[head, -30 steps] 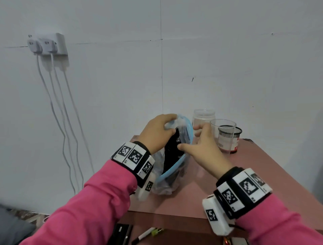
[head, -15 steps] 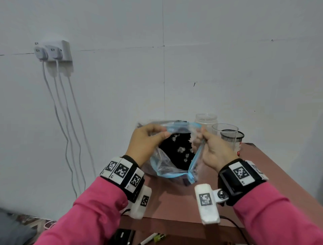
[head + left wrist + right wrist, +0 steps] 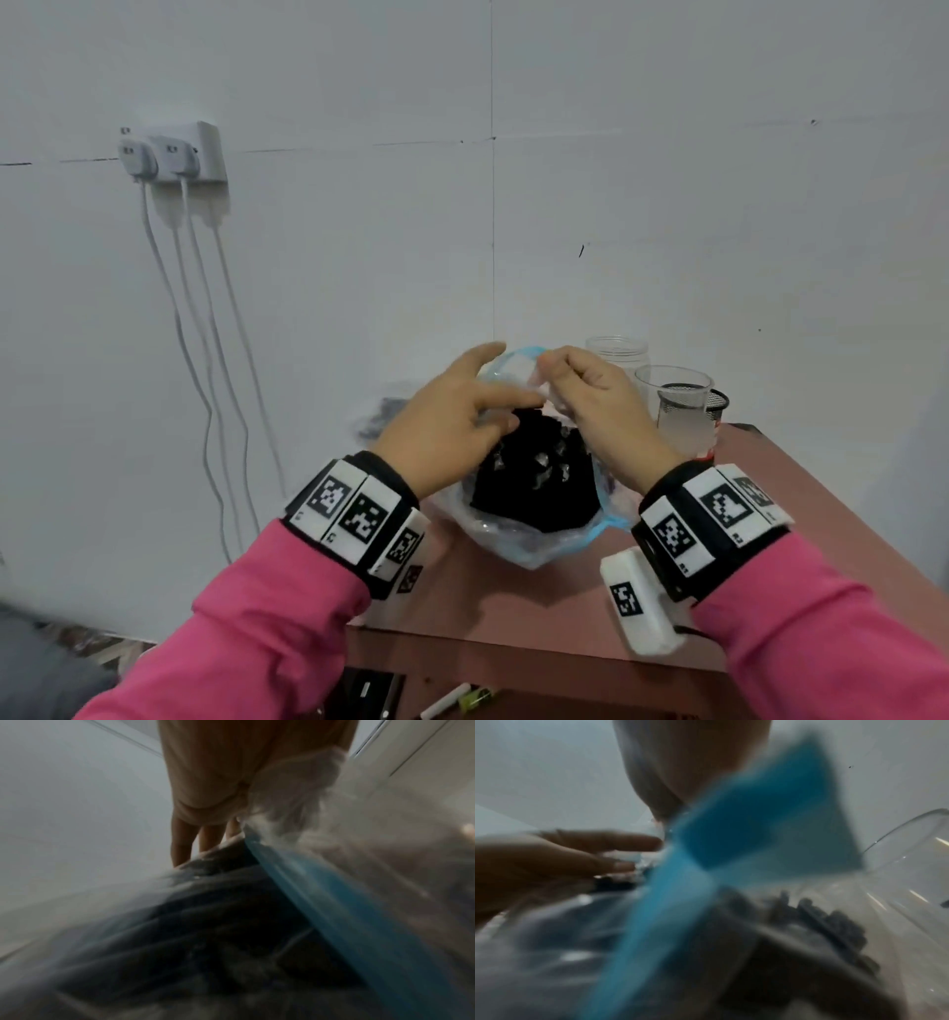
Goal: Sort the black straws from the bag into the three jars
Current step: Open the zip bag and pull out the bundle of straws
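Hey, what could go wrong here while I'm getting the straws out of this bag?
1. The right hand pinches only the bag rim, while the left hand reaches toward the opening with straight fingers. If the rim slips, the mouth may fall shut.
2. The black straws sit bunched in thin plastic, so pulling some may drag the bag or spill others.
3. The clear jars stand right behind the right hand and could get knocked.
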Tool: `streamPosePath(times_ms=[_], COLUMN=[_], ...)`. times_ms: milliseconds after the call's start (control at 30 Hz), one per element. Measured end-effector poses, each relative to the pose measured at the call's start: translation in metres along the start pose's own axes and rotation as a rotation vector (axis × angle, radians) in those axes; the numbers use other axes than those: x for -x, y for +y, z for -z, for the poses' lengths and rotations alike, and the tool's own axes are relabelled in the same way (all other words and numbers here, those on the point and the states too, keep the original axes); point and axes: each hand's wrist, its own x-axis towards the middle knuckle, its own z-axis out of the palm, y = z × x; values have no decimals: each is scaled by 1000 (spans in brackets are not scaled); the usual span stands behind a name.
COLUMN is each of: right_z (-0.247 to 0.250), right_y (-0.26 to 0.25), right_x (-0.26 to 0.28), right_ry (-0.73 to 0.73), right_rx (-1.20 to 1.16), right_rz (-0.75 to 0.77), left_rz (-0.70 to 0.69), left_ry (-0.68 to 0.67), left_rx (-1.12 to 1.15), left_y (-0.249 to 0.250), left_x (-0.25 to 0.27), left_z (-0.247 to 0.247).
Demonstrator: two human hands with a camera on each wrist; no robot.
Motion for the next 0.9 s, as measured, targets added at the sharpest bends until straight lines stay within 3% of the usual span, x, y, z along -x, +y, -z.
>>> streamPosePath(times_ms=[67, 200, 333, 500, 600, 667, 800, 900], right_z=[-1, 7, 16, 16, 16, 17, 15, 11], right_y=[0, 12, 32, 33, 25, 25, 28, 29], right_x=[3, 16, 27, 22, 11, 7, 5, 9], right_ry=[-4, 44, 192, 328, 254, 198, 195, 190], right_rx=[-3, 246, 284, -123, -487, -675, -812, -668], right_rz=[-18, -41, -105, -284, -497, -588, -678, -709], left_rz=[101, 295, 357, 341, 325, 341, 447, 607], left_ry=[61, 216, 310, 229, 170, 207, 355, 381], left_rx=[2, 102, 209, 220, 244, 317, 717, 1056], left_y=[-3, -12, -19, -23, -25, -28, -27, -28], left_x=[-3, -3, -2, 2, 8, 12, 16, 21], left_z=[-5, -8, -6, -10, -14, -16, -17, -17])
